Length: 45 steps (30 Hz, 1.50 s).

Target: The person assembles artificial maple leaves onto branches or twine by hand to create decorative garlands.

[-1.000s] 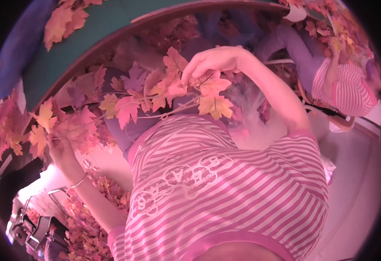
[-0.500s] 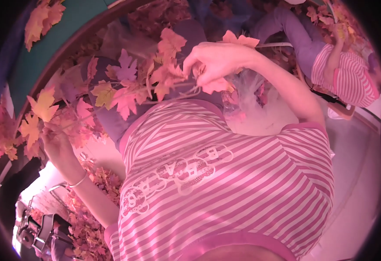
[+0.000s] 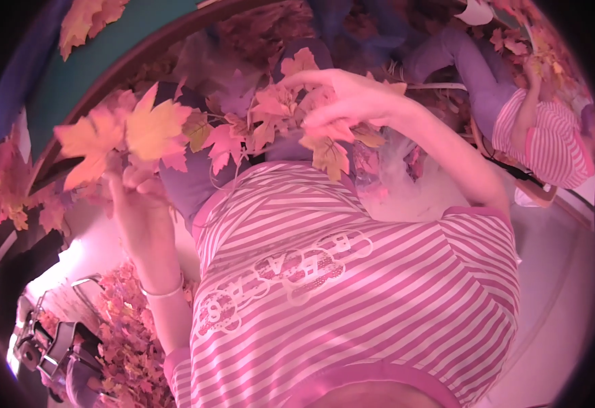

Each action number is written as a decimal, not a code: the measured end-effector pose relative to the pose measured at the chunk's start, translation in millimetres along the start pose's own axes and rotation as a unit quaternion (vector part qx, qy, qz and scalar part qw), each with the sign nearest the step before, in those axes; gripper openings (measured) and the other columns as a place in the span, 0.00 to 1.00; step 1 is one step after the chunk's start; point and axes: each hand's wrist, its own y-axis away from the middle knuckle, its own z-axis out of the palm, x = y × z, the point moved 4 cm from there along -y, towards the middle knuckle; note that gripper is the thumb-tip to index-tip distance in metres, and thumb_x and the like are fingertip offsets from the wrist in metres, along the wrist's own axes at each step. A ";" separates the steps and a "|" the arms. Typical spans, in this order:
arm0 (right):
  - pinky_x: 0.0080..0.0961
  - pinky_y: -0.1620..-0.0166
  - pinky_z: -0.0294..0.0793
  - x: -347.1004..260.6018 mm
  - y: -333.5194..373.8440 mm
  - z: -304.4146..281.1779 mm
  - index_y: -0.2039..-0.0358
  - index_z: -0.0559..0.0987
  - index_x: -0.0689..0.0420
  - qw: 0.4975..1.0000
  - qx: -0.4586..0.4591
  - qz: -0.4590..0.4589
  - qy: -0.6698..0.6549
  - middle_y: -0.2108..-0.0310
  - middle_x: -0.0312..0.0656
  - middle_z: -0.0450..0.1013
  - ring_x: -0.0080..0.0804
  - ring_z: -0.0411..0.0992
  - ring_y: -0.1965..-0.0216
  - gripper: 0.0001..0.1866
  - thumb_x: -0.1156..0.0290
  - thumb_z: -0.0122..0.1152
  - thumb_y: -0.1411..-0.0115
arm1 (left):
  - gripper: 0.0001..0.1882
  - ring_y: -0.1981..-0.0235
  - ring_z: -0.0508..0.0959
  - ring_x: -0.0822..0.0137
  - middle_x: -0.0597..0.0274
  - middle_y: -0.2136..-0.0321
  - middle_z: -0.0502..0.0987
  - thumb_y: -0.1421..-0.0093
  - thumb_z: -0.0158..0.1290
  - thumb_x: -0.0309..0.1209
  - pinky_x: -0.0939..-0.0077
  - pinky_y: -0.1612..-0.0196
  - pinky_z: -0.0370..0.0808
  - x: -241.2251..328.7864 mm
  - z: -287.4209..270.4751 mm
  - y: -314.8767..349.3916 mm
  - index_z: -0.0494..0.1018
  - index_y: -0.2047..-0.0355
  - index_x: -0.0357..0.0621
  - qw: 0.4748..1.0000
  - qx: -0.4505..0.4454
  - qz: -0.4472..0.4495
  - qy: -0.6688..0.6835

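A leaf garland [image 3: 222,145] between my hands

Just past my striped shirt [image 3: 352,292], the leaf garland lies over my purple trousers [image 3: 183,194]. My left hand [image 3: 137,187] is pinched together on its stem at the left, with orange-yellow leaves [image 3: 156,129] standing directly beyond it. My right hand [image 3: 362,98] arches over the other part, thumb and forefinger apart; pink leaves [image 3: 273,105] show beside and between them, and a yellow leaf [image 3: 330,158] hangs just under the thumb. Beyond the garland curves a green worktop [image 3: 141,41] with a brown edge. Farther off, to my right, sits another person [image 3: 549,139].
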 end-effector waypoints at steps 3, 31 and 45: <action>0.18 0.80 0.74 -22.2 9.8 13.8 0.26 0.51 0.53 0.992 -0.101 -0.050 0.051 0.54 0.52 0.73 0.25 0.74 0.83 0.49 0.87 0.59 0.47 | 0.17 0.70 0.64 0.76 0.68 0.70 0.63 0.25 0.43 0.36 0.86 0.70 0.67 -5.2 -7.1 -26.1 0.67 0.41 0.43 0.999 0.018 0.006 -0.029; 0.09 0.72 0.67 -28.5 -9.7 2.6 0.34 0.64 0.58 0.941 -0.050 -0.259 -0.213 0.51 0.40 0.75 0.11 0.68 0.72 0.34 0.74 0.66 0.39 | 0.09 0.70 0.74 0.86 0.70 0.66 0.80 0.33 0.58 0.28 0.91 0.67 0.74 -99.0 75.1 -32.6 0.77 0.55 0.39 0.887 -0.129 -0.116 -0.429; 0.33 0.51 0.72 -66.0 28.1 15.8 0.66 0.84 0.55 0.737 0.209 -0.490 0.415 0.50 0.40 0.72 0.37 0.71 0.54 0.14 0.69 0.76 0.54 | 0.11 0.71 0.74 0.82 0.67 0.70 0.81 0.33 0.58 0.31 0.85 0.68 0.70 -95.3 75.8 -21.6 0.80 0.59 0.34 0.850 -0.128 -0.225 -0.458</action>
